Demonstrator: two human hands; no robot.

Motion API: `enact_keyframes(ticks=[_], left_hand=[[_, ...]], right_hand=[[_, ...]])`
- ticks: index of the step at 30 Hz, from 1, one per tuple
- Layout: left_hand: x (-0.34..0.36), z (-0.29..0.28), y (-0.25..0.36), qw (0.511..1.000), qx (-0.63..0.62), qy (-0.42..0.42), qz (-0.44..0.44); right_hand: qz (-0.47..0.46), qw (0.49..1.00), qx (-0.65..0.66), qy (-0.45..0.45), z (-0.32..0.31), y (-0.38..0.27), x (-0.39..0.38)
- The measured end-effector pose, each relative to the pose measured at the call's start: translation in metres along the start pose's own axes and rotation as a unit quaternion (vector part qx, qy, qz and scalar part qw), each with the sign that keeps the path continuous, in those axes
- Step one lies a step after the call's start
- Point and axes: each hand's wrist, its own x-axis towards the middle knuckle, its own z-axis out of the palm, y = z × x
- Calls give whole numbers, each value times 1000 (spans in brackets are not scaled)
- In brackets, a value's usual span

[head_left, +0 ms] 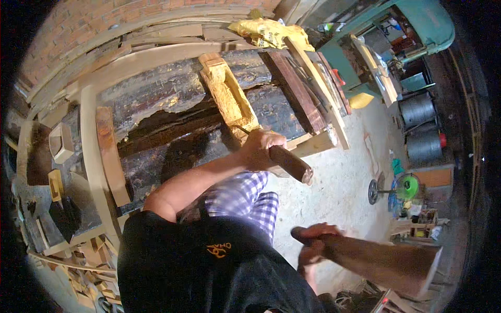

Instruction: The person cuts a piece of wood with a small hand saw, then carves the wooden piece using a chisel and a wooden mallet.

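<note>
My left hand [261, 148] is closed around the thick wooden handle of a chisel [292, 165], whose butt end points down to the right. Its thin blade reaches into the near end of a yellow wooden block [234, 99] with a long hollow carved in it. This block lies across a dark, worn workbench [162, 78]. Off to the right, my right hand [314, 246] grips a heavy wooden mallet [378, 261], raised apart from the chisel and a little blurred. The chisel's cutting tip is hard to make out against the wood.
Dark red boards [297, 91] and a pale plank [326, 99] lie on the bench's right. A wooden strip [110, 154] lies left, near a small hollowed block [61, 142]. A green machine [425, 23], metal drums [417, 109] and a green fan [407, 186] stand farther right.
</note>
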Motion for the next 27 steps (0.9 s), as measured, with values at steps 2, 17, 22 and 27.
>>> enact_keyframes(ticks=[2, 17, 22, 27], left_hand=[[0, 1, -2, 1000, -6, 19, 11], [-4, 11, -7, 997, 18, -12, 75], [-8, 13, -8, 997, 18, -30, 64], [-7, 14, -9, 997, 32, -54, 50]], right_hand=[[99, 991, -63, -66, 11, 2, -2], [222, 970, -83, -50, 3, 23, -20], [32, 995, 85, 51, -2, 24, -22], [317, 938, -96, -103, -2, 27, -22]])
